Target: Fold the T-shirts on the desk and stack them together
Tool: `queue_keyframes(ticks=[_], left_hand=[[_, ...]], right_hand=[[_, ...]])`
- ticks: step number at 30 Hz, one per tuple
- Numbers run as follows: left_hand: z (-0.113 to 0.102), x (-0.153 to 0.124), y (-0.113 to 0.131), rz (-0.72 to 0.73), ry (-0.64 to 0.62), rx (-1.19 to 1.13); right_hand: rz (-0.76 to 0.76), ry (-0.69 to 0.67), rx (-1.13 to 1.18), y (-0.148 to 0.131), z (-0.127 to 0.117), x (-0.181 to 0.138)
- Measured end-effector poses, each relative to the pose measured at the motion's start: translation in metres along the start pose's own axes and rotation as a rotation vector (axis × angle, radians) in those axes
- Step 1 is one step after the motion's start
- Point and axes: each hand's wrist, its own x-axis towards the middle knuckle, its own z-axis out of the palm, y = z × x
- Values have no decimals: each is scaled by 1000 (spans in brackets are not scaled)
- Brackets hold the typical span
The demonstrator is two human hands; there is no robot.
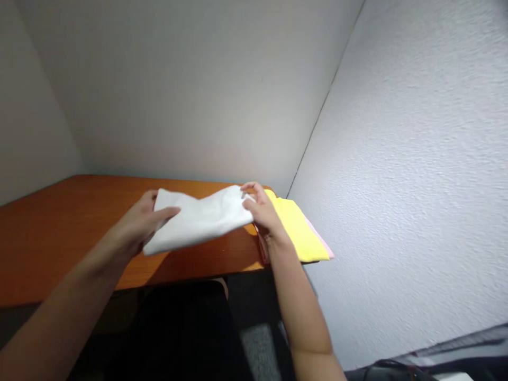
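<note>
A folded white cloth (198, 219) hangs just above the wooden table (59, 233), held at both ends. My left hand (141, 219) grips its left edge, thumb on top. My right hand (262, 209) pinches its right end. Right behind my right hand lies a stack of folded cloths at the table's right end: a yellow cloth (299, 230) on top, a pink cloth (323, 244) showing at its right edge, and a reddish edge under my right wrist.
The table stands in a corner, with a grey wall behind and a textured white wall (397, 185) close on the right. A dark chair seat (182, 328) sits below the table's front edge. Dark fabric shows at the bottom right.
</note>
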Motion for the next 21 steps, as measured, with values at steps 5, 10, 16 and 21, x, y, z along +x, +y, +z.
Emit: queue_keyframes(ticks=[5, 10, 16, 21], left_hand=[[80, 34, 102, 277, 8, -277], [155, 10, 89, 222, -474, -477], [166, -52, -15, 185, -652, -205], [105, -53, -60, 152, -495, -16]], right_hand=[[-186, 193, -166, -66, -95, 21], [45, 266, -471, -54, -192, -34], [612, 325, -871, 33, -248, -109], [768, 232, -651, 68, -240, -127]])
